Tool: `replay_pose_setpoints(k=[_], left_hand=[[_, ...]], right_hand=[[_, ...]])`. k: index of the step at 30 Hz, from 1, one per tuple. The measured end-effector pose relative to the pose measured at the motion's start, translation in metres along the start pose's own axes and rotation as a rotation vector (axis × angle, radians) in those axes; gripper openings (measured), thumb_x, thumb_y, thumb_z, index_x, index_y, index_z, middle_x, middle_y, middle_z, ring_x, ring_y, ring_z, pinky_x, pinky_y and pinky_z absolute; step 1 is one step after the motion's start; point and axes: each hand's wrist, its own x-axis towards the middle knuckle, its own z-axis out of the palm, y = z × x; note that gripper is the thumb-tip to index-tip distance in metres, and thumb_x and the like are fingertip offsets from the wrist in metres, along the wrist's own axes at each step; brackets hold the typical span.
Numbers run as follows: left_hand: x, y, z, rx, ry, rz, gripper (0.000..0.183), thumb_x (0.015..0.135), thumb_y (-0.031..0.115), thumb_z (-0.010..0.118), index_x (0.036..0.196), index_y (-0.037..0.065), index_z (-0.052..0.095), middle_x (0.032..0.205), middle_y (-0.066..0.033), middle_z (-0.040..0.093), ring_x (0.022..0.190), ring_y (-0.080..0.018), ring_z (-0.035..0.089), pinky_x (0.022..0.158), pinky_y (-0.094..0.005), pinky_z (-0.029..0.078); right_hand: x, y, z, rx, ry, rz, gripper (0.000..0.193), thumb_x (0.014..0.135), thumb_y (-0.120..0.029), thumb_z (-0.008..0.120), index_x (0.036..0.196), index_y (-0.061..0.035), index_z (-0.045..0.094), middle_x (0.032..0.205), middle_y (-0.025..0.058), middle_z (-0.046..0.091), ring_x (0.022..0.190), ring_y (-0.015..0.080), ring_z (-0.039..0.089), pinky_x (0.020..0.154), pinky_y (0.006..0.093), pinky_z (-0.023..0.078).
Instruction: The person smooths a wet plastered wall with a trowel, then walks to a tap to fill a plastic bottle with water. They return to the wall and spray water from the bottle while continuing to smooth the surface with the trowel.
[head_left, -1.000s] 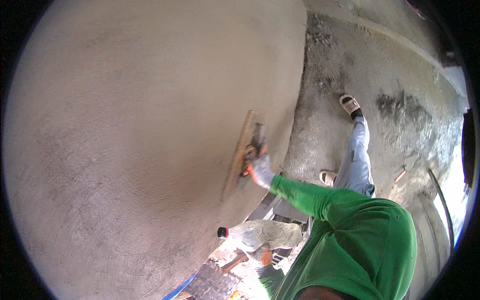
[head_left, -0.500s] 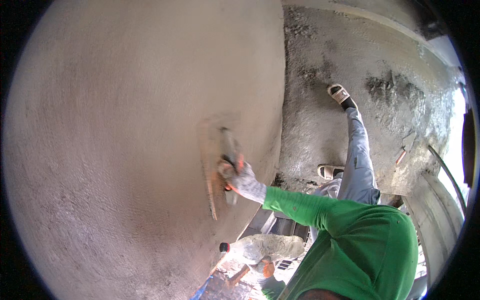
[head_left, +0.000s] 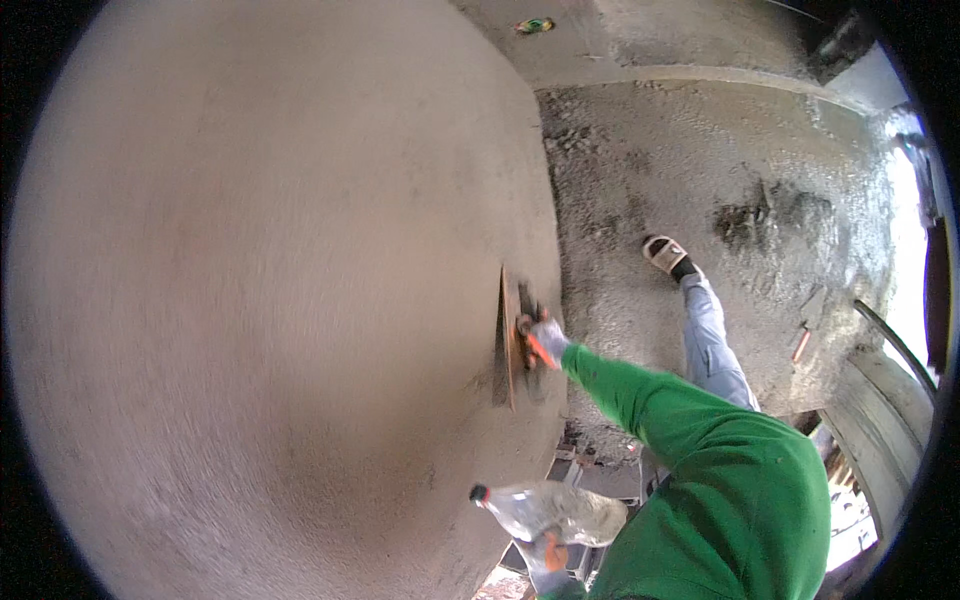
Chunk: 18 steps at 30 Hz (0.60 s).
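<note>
My right hand [head_left: 543,341], in a white and orange glove, is closed around the handle of a long, flat plastering float [head_left: 509,345]. The float lies against the grey plastered wall [head_left: 300,250], near the wall's right edge, and is slightly blurred. Lower down, my left hand [head_left: 553,552] grips a large clear plastic bottle [head_left: 530,505] with a dark and red cap. The bottle is tilted on its side, its cap toward the wall. Part of my left hand is hidden by the bottle, and its arm shows only at the lower edge.
Rough grey concrete floor [head_left: 620,300] stretches right of the wall, with dark wet patches. A red-handled tool [head_left: 802,343] lies there near a curved dark pipe [head_left: 895,345]. Farther up lies a small green wrapper-like scrap [head_left: 534,25]. My sandalled foot [head_left: 664,254] stands near the wall.
The float in my right hand has moved right across the wall, toward its edge by the floor. The bottle in my left hand appears slightly farther right. The view has shifted a little.
</note>
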Motion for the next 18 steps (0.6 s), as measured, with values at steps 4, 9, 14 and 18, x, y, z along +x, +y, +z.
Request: replay_pose_setpoints(k=[4, 9, 14, 18], left_hand=[[0.053, 0.068, 0.166, -0.064, -0.471, -0.352, 0.069, 0.084, 0.019, 0.073, 0.143, 0.003, 0.042, 0.136, -0.0149, 0.055, 0.12, -0.0286, 0.057, 0.101, -0.0457, 0.05], [0.088, 0.048, 0.424, -0.292, -0.563, -0.641, 0.057, 0.095, 0.05, 0.058, 0.141, 0.016, 0.051, 0.141, -0.0056, 0.055, 0.122, -0.0302, 0.058, 0.102, -0.0532, 0.049], [0.143, 0.008, 0.591, -0.275, -0.557, -0.813, 0.055, 0.097, 0.052, 0.054, 0.137, 0.016, 0.055, 0.14, -0.0042, 0.057, 0.123, -0.0296, 0.057, 0.101, -0.0533, 0.048], [0.157, -0.01, 0.622, -0.434, -0.632, -0.772, 0.056, 0.096, 0.053, 0.052, 0.138, 0.016, 0.055, 0.141, -0.0047, 0.056, 0.126, -0.0295, 0.054, 0.103, -0.0522, 0.047]], right_hand=[[-0.032, 0.013, -0.069, 0.111, 0.564, -0.015, 0.071, 0.091, -0.08, 0.024, 0.11, -0.0212, 0.059, 0.078, 0.0076, 0.058, 0.069, 0.0279, 0.051, 0.058, 0.0497, 0.044], [-0.116, -0.133, -0.244, 0.171, 0.753, -0.393, 0.04, 0.098, -0.053, 0.053, 0.104, -0.0146, 0.062, 0.074, 0.0021, 0.056, 0.064, 0.0167, 0.051, 0.056, 0.0348, 0.043], [-0.245, -0.275, -0.363, 0.012, 0.84, -0.711, 0.021, 0.094, -0.019, 0.063, 0.113, -0.0129, 0.058, 0.078, 0.0004, 0.061, 0.053, 0.0127, 0.053, 0.039, 0.0291, 0.041], [-0.341, -0.298, -0.41, -0.333, 0.97, -0.767, 0.046, 0.098, -0.028, 0.057, 0.14, -0.013, 0.045, 0.09, 0.0002, 0.061, 0.065, 0.0107, 0.053, 0.045, 0.0295, 0.044]])
